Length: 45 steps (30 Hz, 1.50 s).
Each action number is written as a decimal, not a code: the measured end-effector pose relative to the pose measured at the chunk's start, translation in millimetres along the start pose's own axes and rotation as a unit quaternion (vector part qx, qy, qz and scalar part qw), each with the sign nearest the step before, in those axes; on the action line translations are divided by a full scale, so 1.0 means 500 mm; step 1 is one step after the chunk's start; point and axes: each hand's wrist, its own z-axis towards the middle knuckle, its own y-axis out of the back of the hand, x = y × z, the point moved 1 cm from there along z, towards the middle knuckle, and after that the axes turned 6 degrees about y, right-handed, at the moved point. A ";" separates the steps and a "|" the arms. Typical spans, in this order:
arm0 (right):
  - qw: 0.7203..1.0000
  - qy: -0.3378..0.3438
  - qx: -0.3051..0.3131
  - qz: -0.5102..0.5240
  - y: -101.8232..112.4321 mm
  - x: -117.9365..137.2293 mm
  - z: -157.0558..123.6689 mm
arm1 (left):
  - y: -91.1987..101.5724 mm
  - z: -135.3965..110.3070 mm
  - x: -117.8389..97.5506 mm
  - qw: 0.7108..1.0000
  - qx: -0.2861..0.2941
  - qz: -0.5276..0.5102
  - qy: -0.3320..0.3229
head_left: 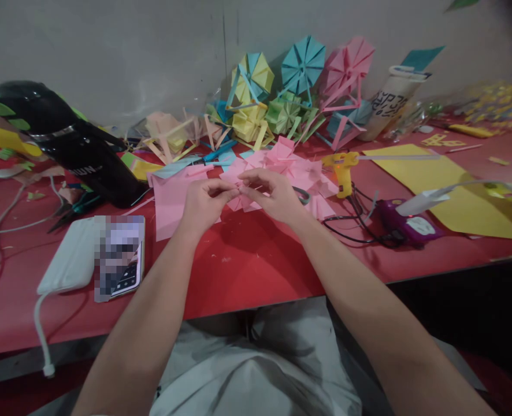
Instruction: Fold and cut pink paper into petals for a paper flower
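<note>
Pink paper [282, 156] lies heaped in the middle of the red surface [256, 260], just beyond the person's fingers. From where I stand, the left hand [208, 199] and right hand [270, 193] meet at the heap's near edge, thumbs and fingertips pinched together on a small bit of it; which fold they grip, I can't make out. Pulling the two apart too hard could tear or crease so thin a piece, I'd say. Pushing forward might scatter the loose bits behind. On the right, the glue gun [342, 170] sits close against the heap; if hot, its nozzle could mark any paper nudged into it. Its cord [353, 222] loops near the right forearm, so a careless sweep might drag the gun along.
</note>
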 end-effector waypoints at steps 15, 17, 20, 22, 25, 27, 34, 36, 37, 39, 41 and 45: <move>0.998 0.006 -0.036 -0.042 0.007 -0.002 0.002 | 0.002 0.009 0.012 0.999 0.006 -0.032 0.011; 0.999 -0.004 -0.038 -0.037 0.006 -0.008 0.003 | 0.005 0.011 0.014 0.999 -0.005 -0.039 0.025; 0.999 -0.010 -0.039 -0.035 0.007 -0.012 0.004 | 0.009 0.012 0.015 0.998 -0.013 -0.036 0.042; 0.999 -0.011 -0.032 -0.031 0.008 -0.011 0.005 | 0.010 0.012 0.014 0.998 -0.014 -0.032 0.043; 1.000 -0.022 -0.005 -0.016 0.009 -0.005 0.006 | 0.010 0.012 0.012 0.999 -0.015 -0.032 0.040; 0.999 -0.031 0.027 -0.019 0.008 -0.001 0.005 | 0.011 0.013 0.013 0.999 -0.022 -0.030 0.032; 0.990 -0.102 0.070 0.065 0.000 0.011 -0.001 | 0.011 0.017 0.022 0.998 -0.049 -0.028 0.012; 0.988 -0.115 0.073 0.072 0.003 0.015 0.000 | 0.010 0.016 0.020 0.999 -0.040 -0.028 0.016; 0.989 -0.113 0.075 0.065 0.004 0.016 0.000 | 0.009 0.015 0.018 0.999 -0.031 -0.030 0.021; 0.990 -0.102 0.085 0.048 0.008 0.019 0.002 | 0.006 0.011 0.011 0.999 -0.005 -0.033 0.028; 0.989 -0.100 0.100 0.040 0.010 0.022 0.003 | 0.004 0.007 0.004 0.999 0.023 -0.023 0.026; 0.987 -0.117 0.099 0.046 0.007 0.026 0.003 | 0.005 0.006 0.000 1.000 0.014 0.010 0.013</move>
